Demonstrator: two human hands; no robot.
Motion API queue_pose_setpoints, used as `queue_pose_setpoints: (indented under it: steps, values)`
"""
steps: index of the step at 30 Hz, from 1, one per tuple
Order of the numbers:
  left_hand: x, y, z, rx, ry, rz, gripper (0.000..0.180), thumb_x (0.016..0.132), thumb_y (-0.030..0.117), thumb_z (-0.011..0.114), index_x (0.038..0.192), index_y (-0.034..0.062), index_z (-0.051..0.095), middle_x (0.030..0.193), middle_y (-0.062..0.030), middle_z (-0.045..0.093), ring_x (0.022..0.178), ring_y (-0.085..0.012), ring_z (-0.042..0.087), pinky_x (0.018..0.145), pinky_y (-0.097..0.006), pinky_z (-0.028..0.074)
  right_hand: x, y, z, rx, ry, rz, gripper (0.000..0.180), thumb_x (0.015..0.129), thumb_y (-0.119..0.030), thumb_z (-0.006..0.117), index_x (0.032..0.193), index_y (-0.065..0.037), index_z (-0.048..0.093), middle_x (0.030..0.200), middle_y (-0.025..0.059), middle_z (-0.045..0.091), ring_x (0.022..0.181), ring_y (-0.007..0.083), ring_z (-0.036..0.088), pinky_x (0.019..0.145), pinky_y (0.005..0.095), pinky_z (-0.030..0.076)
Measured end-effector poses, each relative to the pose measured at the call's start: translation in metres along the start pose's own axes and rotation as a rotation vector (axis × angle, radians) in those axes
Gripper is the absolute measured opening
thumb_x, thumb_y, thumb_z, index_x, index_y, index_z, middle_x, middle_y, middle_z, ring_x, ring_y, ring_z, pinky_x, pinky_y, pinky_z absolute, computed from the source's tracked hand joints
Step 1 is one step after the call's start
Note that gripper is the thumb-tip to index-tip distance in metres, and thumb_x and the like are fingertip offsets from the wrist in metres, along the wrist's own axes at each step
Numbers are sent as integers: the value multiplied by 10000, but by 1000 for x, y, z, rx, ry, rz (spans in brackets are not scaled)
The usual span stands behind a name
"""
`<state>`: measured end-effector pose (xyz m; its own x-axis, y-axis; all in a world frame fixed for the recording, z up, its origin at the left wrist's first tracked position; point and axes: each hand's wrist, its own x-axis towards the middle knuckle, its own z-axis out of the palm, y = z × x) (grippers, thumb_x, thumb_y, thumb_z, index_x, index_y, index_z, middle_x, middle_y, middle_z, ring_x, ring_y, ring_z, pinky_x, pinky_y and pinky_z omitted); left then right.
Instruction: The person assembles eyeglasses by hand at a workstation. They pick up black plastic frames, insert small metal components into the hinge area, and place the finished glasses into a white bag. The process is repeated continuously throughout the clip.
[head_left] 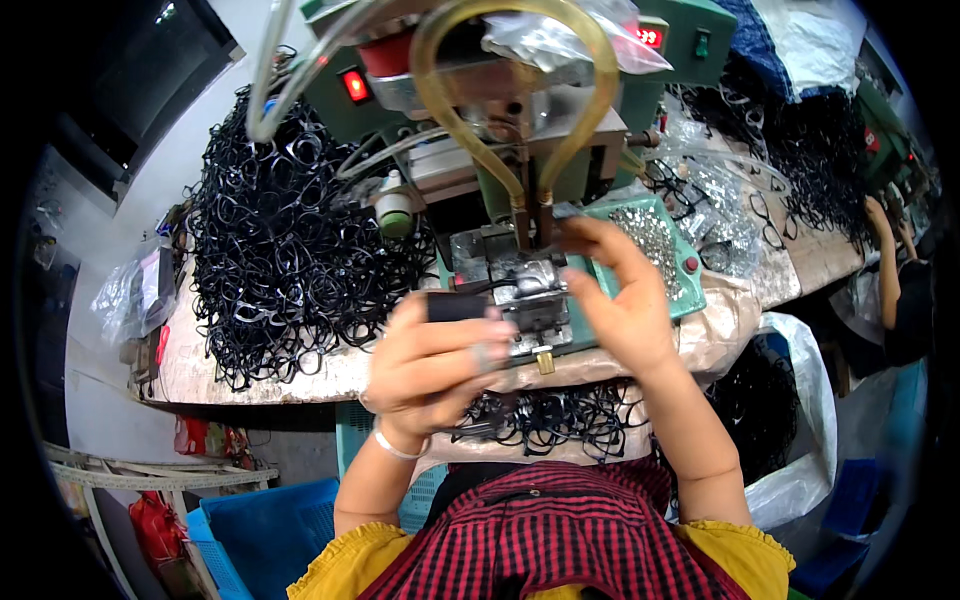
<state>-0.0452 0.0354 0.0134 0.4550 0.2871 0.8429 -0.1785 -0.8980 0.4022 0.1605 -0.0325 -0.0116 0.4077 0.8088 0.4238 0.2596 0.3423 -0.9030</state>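
My left hand [432,362] grips a black eyeglass frame [455,305] and holds it against the metal fixture [520,280] of a green bench machine [560,130]. My right hand [620,295] reaches to the top of the same fixture, its fingertips pinched near the machine's head; I cannot tell whether they hold a small part. A green tray of small metal parts [655,235] lies just behind my right hand. More black frames [560,420] lie in my lap below both hands.
A big heap of black eyeglass frames [280,250] covers the bench to the left. Yellowish hoses [500,60] loop over the machine. Another pile of frames [800,150] and another person's arm [885,260] are at the right. A blue crate [270,520] stands lower left, a white sack [810,400] lower right.
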Motion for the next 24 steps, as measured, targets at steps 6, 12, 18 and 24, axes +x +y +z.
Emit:
queue_pose_setpoints:
  steps: [6,12,18,24]
  values:
    - [-12,-30,20,68,-222,167,204,761,169,773,956,121,734,1072,-53,738,640,-202,538,874,-459,516,-10,103,-73,-994,137,0,249,745,-124,754,985,-62,725,1315,235,573,1307,412,462,1099,476,369]
    - [-15,-29,26,8,-167,144,294,719,89,706,1012,100,724,1142,-35,715,677,-204,529,979,-485,484,-14,115,-85,-974,195,-68,111,793,-69,700,882,-4,691,1282,207,605,1269,390,507,1069,453,394]
    - [-44,-3,-2,436,90,-96,276,792,48,714,1064,41,667,1142,-133,683,869,-305,575,1023,-486,430,-8,109,-72,-1115,162,-148,127,813,-72,691,894,14,645,1264,190,609,1264,386,508,1039,462,410]
    - [-7,-101,-155,1281,662,-416,510,804,464,774,1060,46,636,1293,-156,561,1223,-344,475,1064,-516,319,-4,88,-70,-1040,239,-187,89,838,-97,694,884,-21,697,960,126,695,928,321,641,837,407,499]
